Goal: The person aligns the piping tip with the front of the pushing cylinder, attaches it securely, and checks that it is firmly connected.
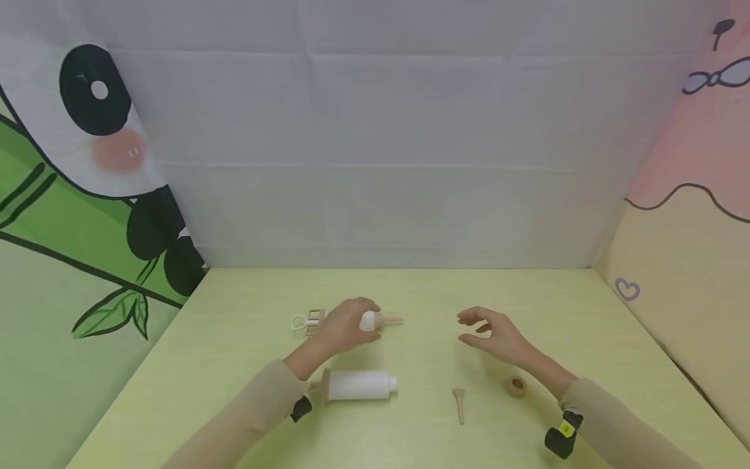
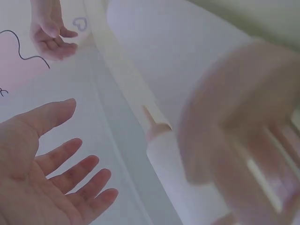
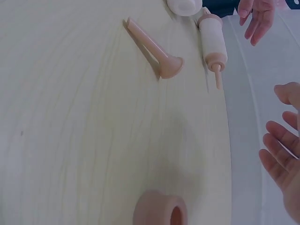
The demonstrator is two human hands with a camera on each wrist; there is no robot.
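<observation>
Although the left hand [image 1: 342, 327] half covers it, we note a small white bottle [image 1: 369, 320] with tan nozzle lying mid-table [image 1: 246, 352]; fingers relaxed, extended above it. Right hand [image 1: 495, 335] hovers loosely spread, holding nothing, beside a tan ring [image 1: 515, 386].

pale green table [image 1: 246, 306], white backdrop [image 1: 375, 130], cartoon panels [image 1: 70, 195]
</observation>
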